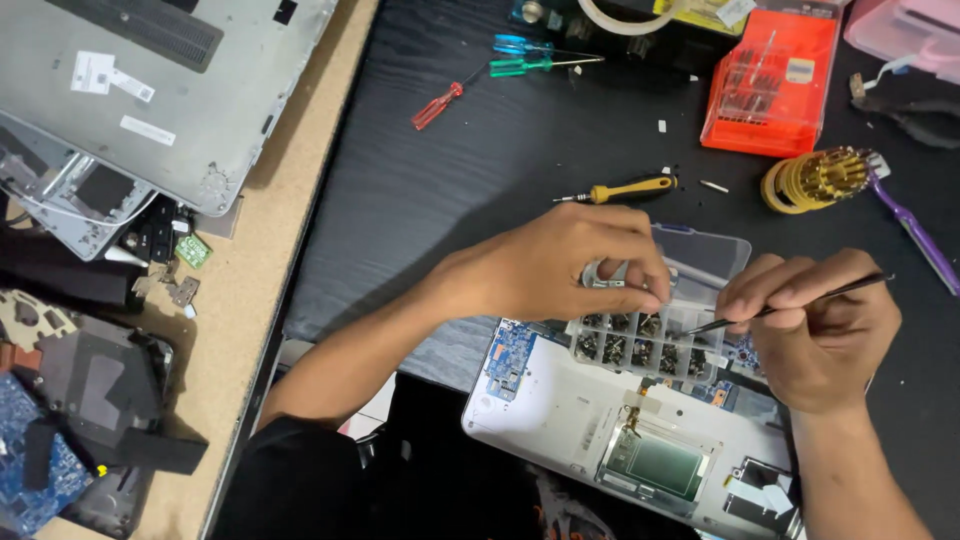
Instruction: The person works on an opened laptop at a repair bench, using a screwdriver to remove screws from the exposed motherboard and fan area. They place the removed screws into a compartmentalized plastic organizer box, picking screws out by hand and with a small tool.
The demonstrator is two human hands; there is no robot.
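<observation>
Tweezers (800, 300) pinched shut in right hand (815, 330), tips in screw box (645, 340); left hand (560, 265) fingers pinching sth small above box

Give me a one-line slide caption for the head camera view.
Left hand steadies a clear compartment box over an opened laptop; right hand holds tweezers.
</observation>
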